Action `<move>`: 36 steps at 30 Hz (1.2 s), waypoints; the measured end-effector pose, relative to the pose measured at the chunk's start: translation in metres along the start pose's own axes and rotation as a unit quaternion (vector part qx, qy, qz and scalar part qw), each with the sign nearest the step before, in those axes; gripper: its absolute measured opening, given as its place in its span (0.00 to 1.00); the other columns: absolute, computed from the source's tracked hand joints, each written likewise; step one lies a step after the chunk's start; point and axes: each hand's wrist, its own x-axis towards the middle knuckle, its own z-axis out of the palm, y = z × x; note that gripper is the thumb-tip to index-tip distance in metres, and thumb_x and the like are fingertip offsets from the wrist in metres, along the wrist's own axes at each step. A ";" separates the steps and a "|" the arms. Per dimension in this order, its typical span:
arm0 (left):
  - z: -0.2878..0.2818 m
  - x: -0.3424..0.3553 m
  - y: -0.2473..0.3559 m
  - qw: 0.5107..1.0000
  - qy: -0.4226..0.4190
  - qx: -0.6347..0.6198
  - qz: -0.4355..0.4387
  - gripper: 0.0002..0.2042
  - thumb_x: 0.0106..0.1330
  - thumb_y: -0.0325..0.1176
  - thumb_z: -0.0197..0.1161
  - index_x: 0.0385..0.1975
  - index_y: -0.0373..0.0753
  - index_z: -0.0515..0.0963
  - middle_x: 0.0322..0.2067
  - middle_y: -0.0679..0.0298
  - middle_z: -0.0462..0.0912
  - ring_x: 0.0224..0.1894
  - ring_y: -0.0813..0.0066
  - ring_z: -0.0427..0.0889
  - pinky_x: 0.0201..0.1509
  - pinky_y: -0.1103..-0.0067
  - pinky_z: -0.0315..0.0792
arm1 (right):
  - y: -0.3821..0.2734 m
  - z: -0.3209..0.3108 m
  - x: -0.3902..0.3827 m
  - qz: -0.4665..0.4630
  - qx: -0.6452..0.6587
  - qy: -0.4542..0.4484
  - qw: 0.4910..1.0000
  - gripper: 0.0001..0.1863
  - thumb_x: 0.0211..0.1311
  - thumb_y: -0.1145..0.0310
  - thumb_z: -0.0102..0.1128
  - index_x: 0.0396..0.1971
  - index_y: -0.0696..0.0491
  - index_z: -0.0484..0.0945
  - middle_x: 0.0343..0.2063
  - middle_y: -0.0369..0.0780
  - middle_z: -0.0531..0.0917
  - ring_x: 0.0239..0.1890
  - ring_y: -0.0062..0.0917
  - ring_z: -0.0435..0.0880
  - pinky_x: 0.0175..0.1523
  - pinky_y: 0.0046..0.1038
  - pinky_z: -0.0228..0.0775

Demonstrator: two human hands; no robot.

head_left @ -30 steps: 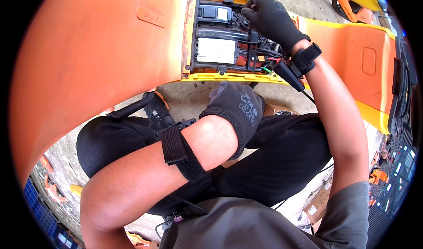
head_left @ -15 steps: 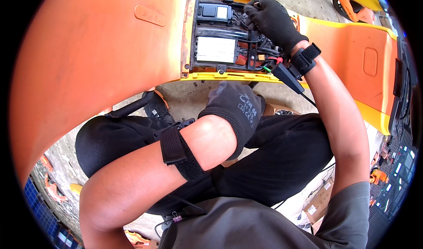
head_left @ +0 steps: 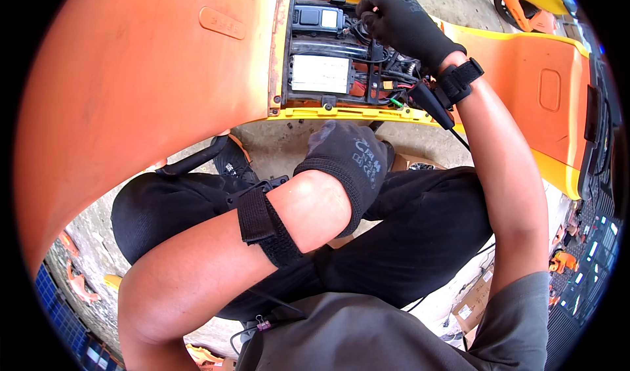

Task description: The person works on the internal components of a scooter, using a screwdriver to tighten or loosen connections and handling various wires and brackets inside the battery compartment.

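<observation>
My right hand (head_left: 407, 26), in a black knit glove, is over the far right part of an open compartment in an orange and yellow vehicle body (head_left: 246, 102). Its thumb and fingertips are pinched together beside black cables (head_left: 359, 31); what they hold, if anything, is hidden. Below the near yellow edge (head_left: 354, 113) rests my left hand (head_left: 341, 154), in a dark glove, its back toward me and its fingers out of sight. Inside the compartment sit a white-labelled metal box (head_left: 320, 74) and a black box (head_left: 316, 20). A green-tipped lead (head_left: 396, 102) lies near my right wrist.
A slim black handheld piece (head_left: 431, 105) with a cable hangs by my right wrist. The body continues right as an orange panel (head_left: 525, 75). My knees are under the near edge, beside a cardboard box (head_left: 417, 161). Orange parts (head_left: 82, 282) lie on the floor at left.
My right hand has shifted slightly up and left, with its fingertips lifted a little off the cables. The slim black piece moved slightly with the wrist. My left hand has barely moved.
</observation>
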 end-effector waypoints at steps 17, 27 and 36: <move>0.001 0.003 0.003 1.000 -0.005 -0.006 -0.010 0.15 0.57 0.29 0.68 0.44 0.37 0.83 0.40 0.55 0.86 0.44 0.56 0.88 0.45 0.66 0.81 | -0.011 0.001 -0.006 0.117 0.092 0.013 0.989 0.13 0.73 0.63 0.55 0.41 0.58 0.80 0.21 0.39 0.86 0.20 0.19 0.83 0.28 0.23 0.74; 0.004 0.005 0.002 1.000 -0.003 -0.018 -0.014 0.15 0.55 0.29 0.69 0.44 0.38 0.83 0.40 0.55 0.86 0.44 0.57 0.88 0.45 0.66 0.80 | -0.007 0.011 -0.005 0.035 -0.022 0.047 0.998 0.11 0.73 0.65 0.56 0.42 0.59 0.80 0.22 0.40 0.86 0.23 0.21 0.85 0.31 0.26 0.76; 0.005 0.005 0.003 1.000 0.020 -0.004 -0.010 0.13 0.54 0.28 0.69 0.41 0.37 0.84 0.38 0.54 0.87 0.42 0.56 0.88 0.43 0.65 0.81 | -0.002 0.007 -0.004 -0.154 -0.142 0.062 0.976 0.07 0.71 0.71 0.57 0.41 0.57 0.81 0.26 0.45 0.85 0.26 0.31 0.86 0.36 0.32 0.77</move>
